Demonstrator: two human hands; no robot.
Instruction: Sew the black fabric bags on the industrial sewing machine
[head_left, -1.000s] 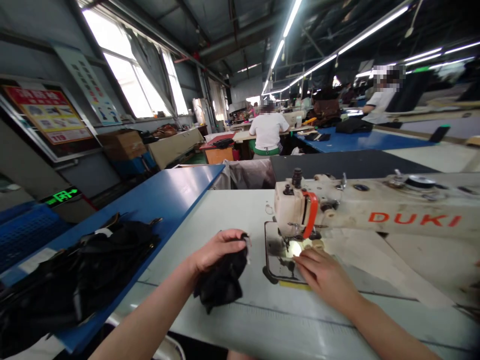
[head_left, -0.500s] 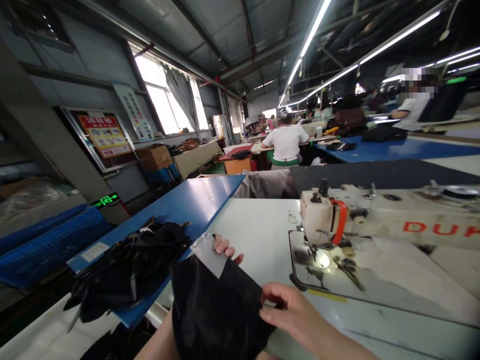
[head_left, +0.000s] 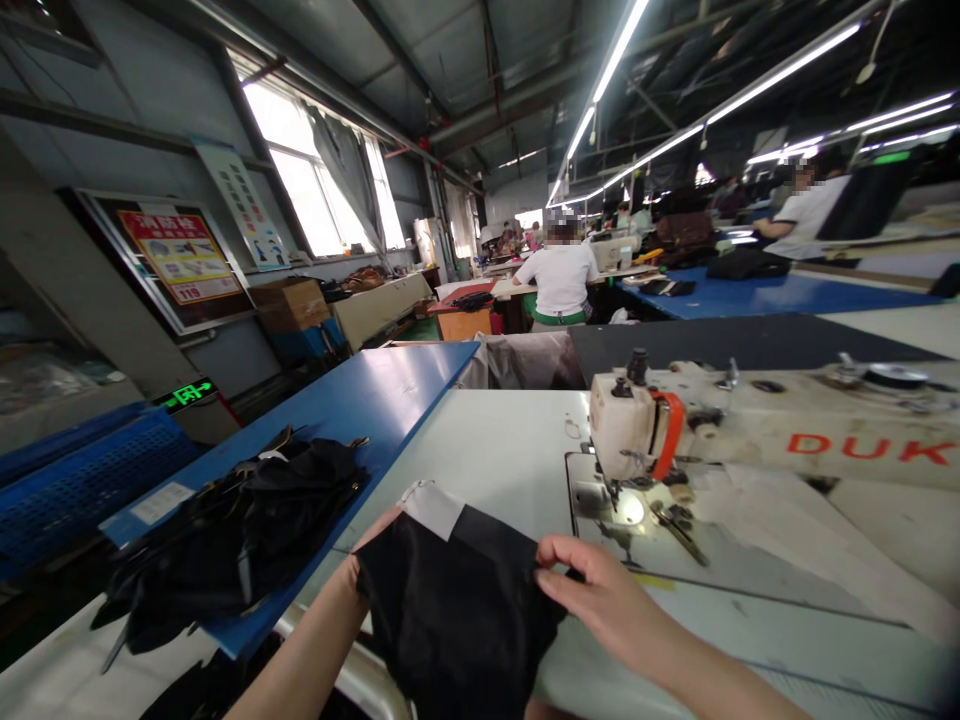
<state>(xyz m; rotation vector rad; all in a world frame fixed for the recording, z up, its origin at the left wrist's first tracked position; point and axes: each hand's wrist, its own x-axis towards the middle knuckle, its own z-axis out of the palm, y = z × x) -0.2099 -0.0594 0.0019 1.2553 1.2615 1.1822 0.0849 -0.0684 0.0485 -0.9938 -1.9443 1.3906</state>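
Observation:
A black fabric piece (head_left: 465, 600) with a pale grey-white patch (head_left: 435, 510) at its top edge hangs between my hands over the table's front edge. My right hand (head_left: 574, 575) pinches its upper right corner between thumb and fingers. At the upper left side, my left hand (head_left: 375, 540) grips the fabric, its fingers mostly hidden behind the cloth. Right of the fabric stands a white sewing machine (head_left: 630, 425) with an orange-red lever guard, its lamp lit over the needle plate. A pair of small scissors or snips (head_left: 679, 535) lies beside the needle area.
To the left, a heap of black fabric pieces (head_left: 262, 530) lies on a blue board (head_left: 420, 375). A blue plastic crate (head_left: 97, 480) stands farther left. White sheet material (head_left: 810, 540) lies under the machine arm. A person in a white top (head_left: 559, 275) sits ahead, facing away.
My left fingers, seen over the patch before, have slipped behind the cloth. The fabric is now spread wider and straighter between both hands. The view has shifted slightly right.

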